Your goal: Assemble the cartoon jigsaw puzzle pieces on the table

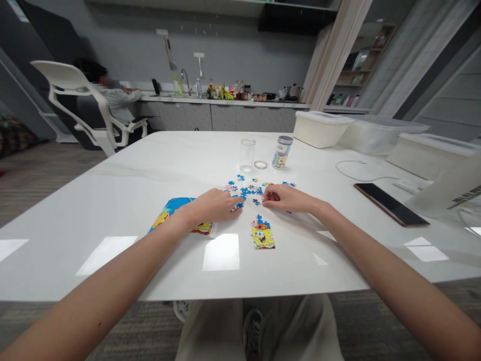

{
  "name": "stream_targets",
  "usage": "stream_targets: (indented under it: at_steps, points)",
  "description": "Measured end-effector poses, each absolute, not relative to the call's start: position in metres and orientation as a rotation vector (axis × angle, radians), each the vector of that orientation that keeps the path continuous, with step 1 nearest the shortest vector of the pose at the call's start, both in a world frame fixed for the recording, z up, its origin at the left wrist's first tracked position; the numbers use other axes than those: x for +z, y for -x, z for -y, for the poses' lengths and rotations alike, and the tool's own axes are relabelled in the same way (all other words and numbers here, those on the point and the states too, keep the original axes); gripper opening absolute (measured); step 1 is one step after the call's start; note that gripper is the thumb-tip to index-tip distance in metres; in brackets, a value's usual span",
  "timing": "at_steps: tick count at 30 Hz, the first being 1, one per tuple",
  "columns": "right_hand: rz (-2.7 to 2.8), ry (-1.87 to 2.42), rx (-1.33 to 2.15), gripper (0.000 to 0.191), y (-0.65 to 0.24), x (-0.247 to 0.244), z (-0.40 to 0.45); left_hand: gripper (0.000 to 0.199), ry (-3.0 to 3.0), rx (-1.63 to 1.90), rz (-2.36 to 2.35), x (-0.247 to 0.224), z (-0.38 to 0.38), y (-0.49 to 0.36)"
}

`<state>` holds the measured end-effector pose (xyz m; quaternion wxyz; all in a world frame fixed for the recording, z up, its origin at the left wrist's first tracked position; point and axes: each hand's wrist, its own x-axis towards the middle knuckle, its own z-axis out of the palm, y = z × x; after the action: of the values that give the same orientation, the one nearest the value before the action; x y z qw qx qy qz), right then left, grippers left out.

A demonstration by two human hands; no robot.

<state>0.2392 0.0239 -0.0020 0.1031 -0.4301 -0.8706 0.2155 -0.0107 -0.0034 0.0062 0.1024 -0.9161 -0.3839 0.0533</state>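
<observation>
Loose puzzle pieces [251, 190], mostly blue, lie scattered on the white table [180, 155]. My left hand [218, 204] rests at their left side, its curled fingers touching blue pieces. On the right side of the pieces is my right hand [280, 198], with thumb and fingers pinched together; whatever is between them is too small to name. A partly joined puzzle section [263, 236] with a yellow cartoon face lies nearer the table's front edge. Beneath my left wrist and forearm, a blue and yellow picture sheet [176, 203] is partly hidden.
Behind the pieces stand a clear jar [247, 156], a round lid [260, 164] and a printed canister [281, 153]. A phone [389, 203], a white cable and storage boxes [321, 129] are on the right. A person sits on a white chair [80, 108] at the back left.
</observation>
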Motion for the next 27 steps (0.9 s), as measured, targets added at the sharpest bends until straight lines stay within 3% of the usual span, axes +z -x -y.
stream_targets:
  at_steps: [6, 15, 22, 27]
  points:
    - [2.506, 1.195, 0.545, 0.019, -0.242, -0.011, -0.032, 0.049, 2.674, 0.209, 1.176, 0.019, 0.001, 0.021]
    - [2.367, 1.215, 0.423, 0.018, -0.245, -0.024, -0.042, 0.034, 2.451, 0.372, 1.302, 0.04, -0.006, 0.046]
    - [2.281, 1.441, 0.204, 0.022, -0.251, -0.028, -0.047, 0.035, 2.49, 0.356, 1.287, 0.041, -0.003, 0.04]
    - [2.193, 1.55, 0.187, 0.039, -0.262, -0.026, -0.05, 0.037, 2.53, 0.349, 1.264, 0.038, -0.001, 0.037]
